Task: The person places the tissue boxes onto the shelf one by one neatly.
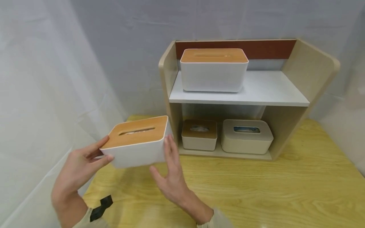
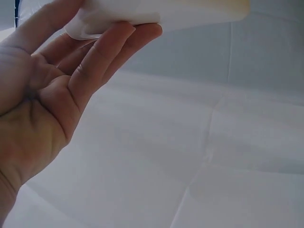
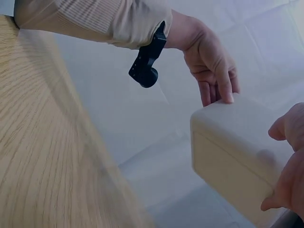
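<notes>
A white tissue box (image 1: pixel 137 153) with a wood-coloured lid and narrow slot is held up at the left, tilted. My left hand (image 1: pixel 81 166) grips its left end, thumb on the front wall and fingers bent round the corner. In the left wrist view, fingertips (image 2: pixel 126 31) lie against the smooth white wall. Against the box's right end rest the straight fingers of my right hand (image 1: pixel 174 179); its thumb is spread, tip close by the lower front edge. The right wrist view shows the box's underside and the left hand (image 3: pixel 213 61) at its far end.
A two-tier shelf unit (image 1: pixel 239 103) stands on the wood-grain table (image 1: pixel 242 190). Its upper board carries a larger white tissue box (image 1: pixel 214 76). Below sit a small brown-lidded box (image 1: pixel 199 142) and a cream box (image 1: pixel 246 145). Pale sheeting (image 1: pixel 128 57) hangs behind and at the left.
</notes>
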### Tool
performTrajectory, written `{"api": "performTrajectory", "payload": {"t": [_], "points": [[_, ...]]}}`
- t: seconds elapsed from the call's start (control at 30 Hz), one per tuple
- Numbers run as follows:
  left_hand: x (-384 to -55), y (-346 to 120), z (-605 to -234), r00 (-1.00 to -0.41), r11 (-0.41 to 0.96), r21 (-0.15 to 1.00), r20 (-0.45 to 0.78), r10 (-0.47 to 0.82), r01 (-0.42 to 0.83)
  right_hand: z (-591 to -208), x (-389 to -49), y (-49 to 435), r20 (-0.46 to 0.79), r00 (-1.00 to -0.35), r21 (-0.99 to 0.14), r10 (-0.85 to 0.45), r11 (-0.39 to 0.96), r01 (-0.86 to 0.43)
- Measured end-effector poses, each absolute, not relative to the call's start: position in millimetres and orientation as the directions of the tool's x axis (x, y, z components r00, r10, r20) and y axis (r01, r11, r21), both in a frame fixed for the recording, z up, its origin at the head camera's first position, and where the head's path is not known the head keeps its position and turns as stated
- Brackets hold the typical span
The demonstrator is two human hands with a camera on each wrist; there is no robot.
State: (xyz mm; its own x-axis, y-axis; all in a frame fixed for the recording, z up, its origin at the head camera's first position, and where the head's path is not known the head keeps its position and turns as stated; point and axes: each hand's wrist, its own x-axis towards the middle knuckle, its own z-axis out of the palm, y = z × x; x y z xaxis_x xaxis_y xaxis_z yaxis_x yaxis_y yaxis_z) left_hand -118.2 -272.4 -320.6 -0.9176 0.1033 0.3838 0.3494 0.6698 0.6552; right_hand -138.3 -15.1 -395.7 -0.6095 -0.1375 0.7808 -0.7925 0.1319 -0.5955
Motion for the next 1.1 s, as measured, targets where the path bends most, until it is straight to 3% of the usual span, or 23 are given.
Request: {"api": "performTrajectory", "payload": {"t": [0.2,0.47,0.67,0.93,1.1], "points": [[-114,-262,-314,-0.894,0.593,0.700,0.440,0.082,0.399,-388,-133,-15,0.782,-0.623,-0.620,-0.025,0.074,-0.781],[-113,-240,-309,-0.831,0.555,0.688,0.556,0.011,0.467,-380,-134,-4,0.813,-0.573,-0.580,0.098,0.061,-0.812],[-116,-230,-308,-0.769,0.555,0.629,0.638,0.032,0.545,-374,-137,7,0.806,-0.582,-0.585,0.107,-0.005,-0.811],[-118,-214,-308,-0.732,0.543,0.592,0.678,0.062,0.595,-369,-137,24,0.741,-0.665,-0.665,0.096,-0.031,-0.746],[-121,-203,-309,-0.697,0.525,0.581,0.716,0.032,0.621,-365,-139,31,0.782,-0.618,-0.621,0.077,0.023,-0.783]]}}
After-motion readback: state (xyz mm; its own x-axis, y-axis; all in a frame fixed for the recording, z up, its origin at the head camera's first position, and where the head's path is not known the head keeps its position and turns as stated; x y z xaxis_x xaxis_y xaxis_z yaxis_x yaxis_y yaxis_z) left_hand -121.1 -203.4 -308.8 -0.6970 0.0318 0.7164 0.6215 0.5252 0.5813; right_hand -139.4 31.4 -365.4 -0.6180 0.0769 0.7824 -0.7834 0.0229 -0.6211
